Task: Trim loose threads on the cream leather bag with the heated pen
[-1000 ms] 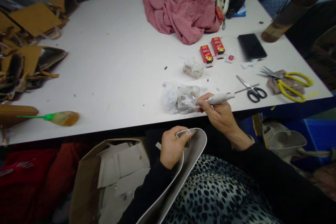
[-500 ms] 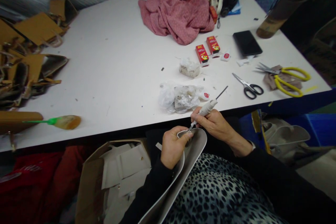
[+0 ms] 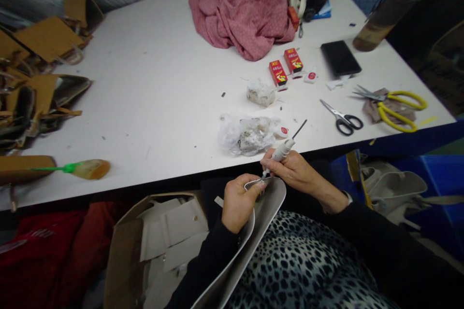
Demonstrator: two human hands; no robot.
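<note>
The curved grey leather panel with its pale edge (image 3: 266, 203) lies across your lap, below the near edge of the white desk (image 3: 155, 96), its long axis running from your left fingers down and away toward your left knee. Your left hand (image 3: 237, 201) pinches the panel's top rim, fingers (image 3: 258, 186) curled closed over the edge where a thin loop of trim sits. Your right hand (image 3: 295, 170) is closed in a pen grip around the slim white pen-shaped tool (image 3: 281, 152), whose tip points down and to the left, meeting the rim just beside your left fingertips; its dark thin tail sticks up and to the right, over the desk edge. So the work spot lies directly between both sets of fingers, and the right hand is the one bringing the tool to it.

Just beyond your right fingers, on the desk, sits a crumpled clear plastic bag with greyish lumps (image 3: 248, 134), and farther on a smaller whitish wad (image 3: 260, 93). To the right of your fingers lie black-handled scissors (image 3: 342, 118) and, past them, yellow-handled shears (image 3: 398, 106). Two small red boxes (image 3: 284, 67) and a black phone (image 3: 340, 58) lie well beyond, with a heap of pink cloth (image 3: 246, 12) at the far side. Left of your left fingers, below desk level, an open cardboard box of pale cut pieces (image 3: 163, 236) stands near your knee.
</note>
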